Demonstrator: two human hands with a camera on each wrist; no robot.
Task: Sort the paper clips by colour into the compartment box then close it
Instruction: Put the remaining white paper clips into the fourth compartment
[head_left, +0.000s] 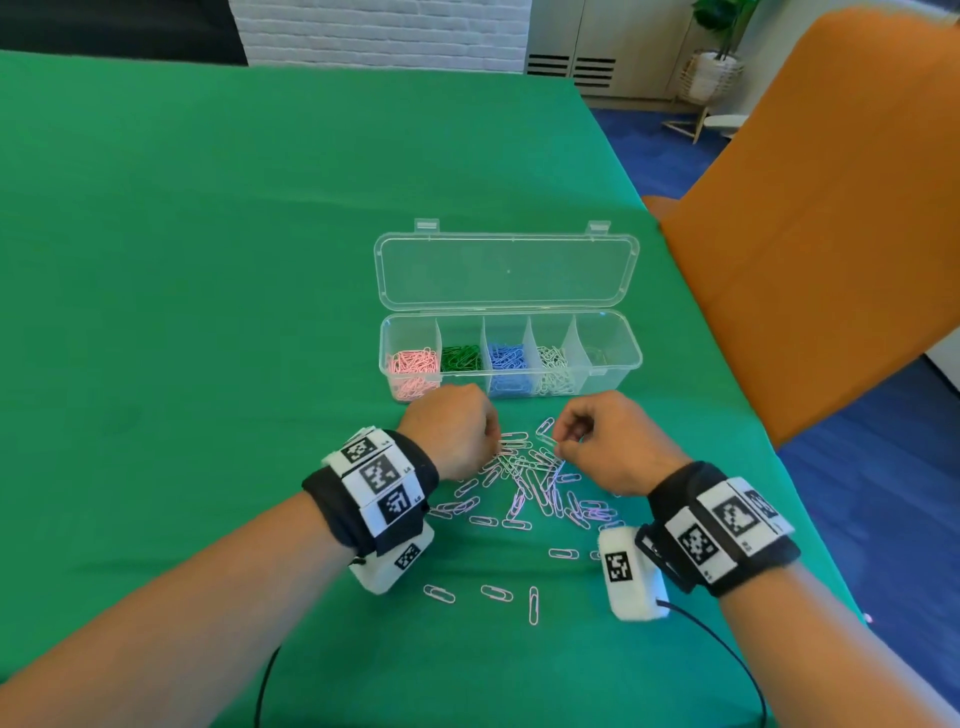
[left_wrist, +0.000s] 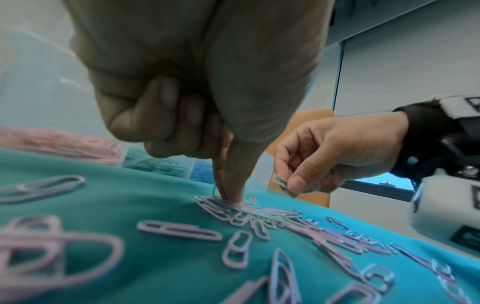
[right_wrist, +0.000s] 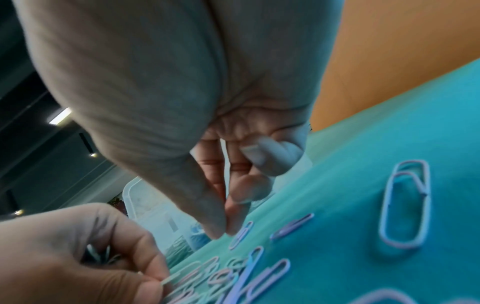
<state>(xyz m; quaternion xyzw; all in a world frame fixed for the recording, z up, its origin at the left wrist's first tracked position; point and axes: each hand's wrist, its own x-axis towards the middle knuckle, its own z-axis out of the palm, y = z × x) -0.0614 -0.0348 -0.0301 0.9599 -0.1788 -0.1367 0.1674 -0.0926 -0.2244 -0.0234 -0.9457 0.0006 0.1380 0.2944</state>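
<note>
On the green cloth-covered worktop (head_left: 208, 260), the clear plastic compartment box (head_left: 511, 358) stands with its lid open, holding pink, green, blue and white clips in separate compartments. Just before it lies the loose heap of pale pink and white paper clips (head_left: 524, 483). The left hand (head_left: 454, 434) pinches clips at the heap's edge; the right hand (head_left: 605, 439) pinches one white paper clip (head_left: 546, 440) above it.
</note>
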